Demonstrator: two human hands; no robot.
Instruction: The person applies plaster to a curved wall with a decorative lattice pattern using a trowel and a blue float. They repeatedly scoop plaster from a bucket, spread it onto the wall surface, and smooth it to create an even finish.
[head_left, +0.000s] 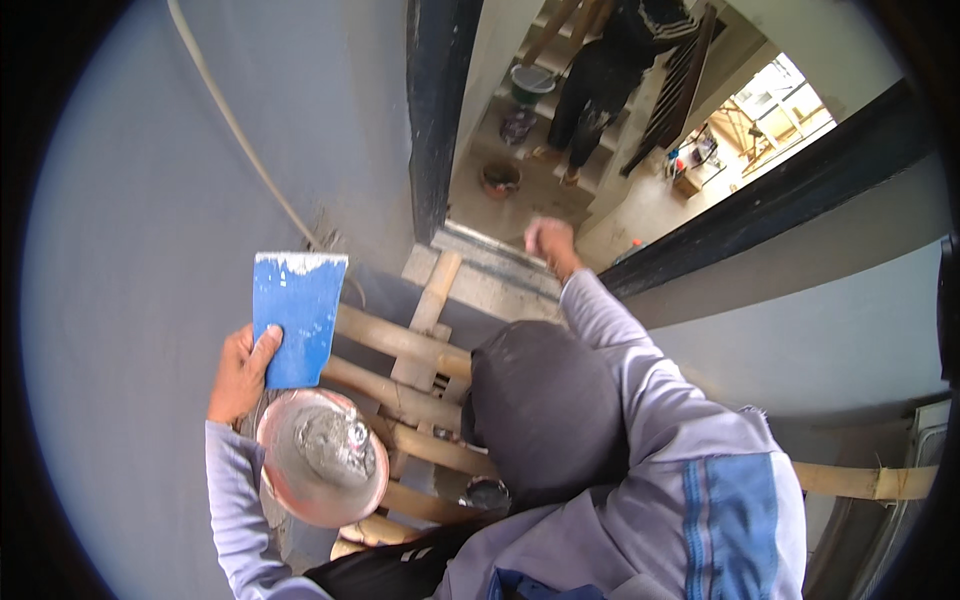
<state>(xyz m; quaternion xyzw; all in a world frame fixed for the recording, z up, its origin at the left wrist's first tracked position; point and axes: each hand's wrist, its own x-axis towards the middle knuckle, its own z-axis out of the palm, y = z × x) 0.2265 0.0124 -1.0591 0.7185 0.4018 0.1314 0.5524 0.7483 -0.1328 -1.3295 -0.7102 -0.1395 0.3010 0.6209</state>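
The left hand (pixel 240 375) is closed round the lower left side of a blue plate (pixel 300 320), thumb pressed flat on its face, fingers mostly hidden behind. The plate is held near the grey wall (pixel 150 300), its top edge crusted white; its blue face bears only white specks and smears.

Just below the plate and this hand is a pinkish bowl (pixel 300 500) of wet grey paste (pixel 328 440), with a small shiny lump at the right of the mix. What bears the bowl cannot be told.

The right hand (pixel 552 240) is stretched forward, well apart from the plate and bowl, and shows in front of the doorway. Its fingers are loosely curled; whether they have hold of anything cannot be told.

Bamboo poles (pixel 400 345) lie side by side to the right of the bowl, crossed by shorter pieces. A small dark pot (pixel 486 492) sits among them. A pale cable (pixel 235 125) runs down the wall.

Past the dark door frame (pixel 430 130), a person (pixel 590 95) in black stands on the stairs, white stripes on the upper garment. Beside them are a green bucket (pixel 531 88) and a purple bucket (pixel 517 125); any lettering on these is too small to read. An orange bowl (pixel 500 180) stands on the floor below.
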